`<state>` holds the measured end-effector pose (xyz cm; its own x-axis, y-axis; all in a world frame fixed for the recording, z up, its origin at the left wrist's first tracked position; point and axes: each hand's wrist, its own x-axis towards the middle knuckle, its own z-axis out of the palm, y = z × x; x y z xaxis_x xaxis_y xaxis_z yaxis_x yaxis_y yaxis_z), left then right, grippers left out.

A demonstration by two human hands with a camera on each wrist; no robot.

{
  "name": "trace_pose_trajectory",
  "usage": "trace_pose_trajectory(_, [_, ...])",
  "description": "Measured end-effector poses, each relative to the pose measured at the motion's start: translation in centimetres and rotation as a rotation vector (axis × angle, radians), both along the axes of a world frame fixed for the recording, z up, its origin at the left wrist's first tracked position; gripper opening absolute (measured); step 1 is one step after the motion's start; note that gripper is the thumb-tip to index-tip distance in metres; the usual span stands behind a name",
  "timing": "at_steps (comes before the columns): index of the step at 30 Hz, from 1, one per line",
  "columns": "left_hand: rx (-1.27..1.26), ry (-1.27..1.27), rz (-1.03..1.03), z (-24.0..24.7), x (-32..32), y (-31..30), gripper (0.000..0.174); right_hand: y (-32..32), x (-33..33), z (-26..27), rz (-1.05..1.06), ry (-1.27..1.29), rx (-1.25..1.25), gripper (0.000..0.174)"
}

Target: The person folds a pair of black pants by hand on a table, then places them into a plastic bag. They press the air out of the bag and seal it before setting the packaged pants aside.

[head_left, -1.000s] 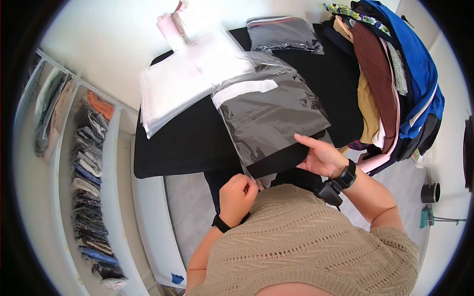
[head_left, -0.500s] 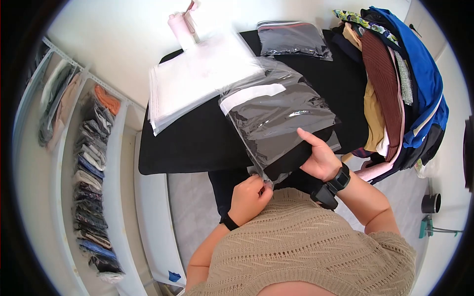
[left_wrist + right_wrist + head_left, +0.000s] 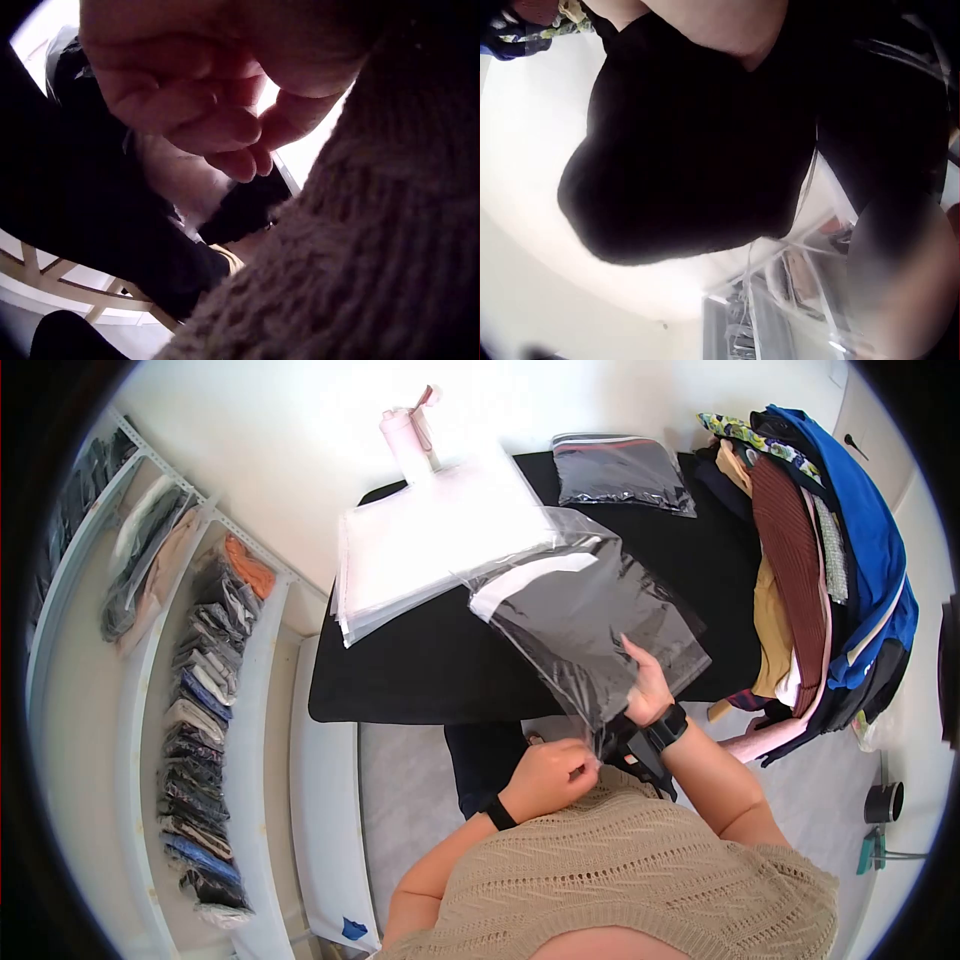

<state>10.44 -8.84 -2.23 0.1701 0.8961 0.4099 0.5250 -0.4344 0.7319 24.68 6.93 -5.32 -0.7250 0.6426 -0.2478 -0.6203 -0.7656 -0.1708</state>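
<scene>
A clear plastic bag (image 3: 570, 610) with a white strip (image 3: 530, 582) slants over the table's front edge. Its lower corner is pinched in the curled fingers of my left hand (image 3: 550, 778), close to my knitted top. My right hand (image 3: 650, 688) grips folded black fabric (image 3: 697, 165) at the bag's lower right end, thumb on top and the other fingers mostly hidden. Dark cloth shows through the bag's film. In the left wrist view, the left hand's fingers (image 3: 225, 135) are bent together above thin see-through film.
On the black table (image 3: 410, 680) lie a stack of clear bags (image 3: 440, 540) and a packed dark garment (image 3: 625, 470), with a pink bottle (image 3: 405, 445) behind. Loose clothes (image 3: 790, 550) are heaped at the right. Shelves (image 3: 150, 660) of bagged garments stand left.
The head view has shifted. My left hand has moved right, nearer to the right hand, with the bag's corner. Less black fabric shows between the bag and my right hand.
</scene>
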Motion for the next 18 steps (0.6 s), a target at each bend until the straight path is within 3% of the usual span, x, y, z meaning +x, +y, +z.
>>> trace_pose_trajectory(3, [0.019, -0.007, -0.091, -0.2, 0.6, 0.5, 0.011, -0.3, 1.6, -0.5, 0.051, 0.141, 0.014, 0.035])
trace_pose_trajectory(7, [-0.028, 0.058, -0.224, 0.5, 1.7, 1.4, 0.017, -1.1, 5.3, -0.1, -0.15, 0.093, 0.146, 0.039])
trace_pose_trajectory(10, [-0.026, 0.044, -0.185, 0.2, 2.6, 2.4, 0.016, -1.8, 6.5, 1.7, -0.285, 0.027, 0.18, 0.038])
trace_pose_trajectory(12, [-0.068, -0.141, 0.094, -0.8, 3.1, 3.1, 0.014, -1.8, 6.6, 1.5, -0.383, -0.02, 0.132, 0.034])
trace_pose_trajectory(13, [-0.098, -0.127, 0.134, -1.0, 2.9, 3.6, 0.014, -1.9, 6.7, 1.7, -0.407, -0.024, 0.138, 0.034])
trace_pose_trajectory(15, [-0.196, -0.037, 0.136, -1.2, 2.2, 4.0, 0.015, -2.1, 6.6, 1.9, -0.335, -0.258, 0.031, 0.032])
trace_pose_trajectory(18, [-0.193, -0.06, 0.095, -1.4, 2.2, 3.8, 0.019, -1.2, 6.8, 1.8, -0.32, -0.245, -0.054, 0.029])
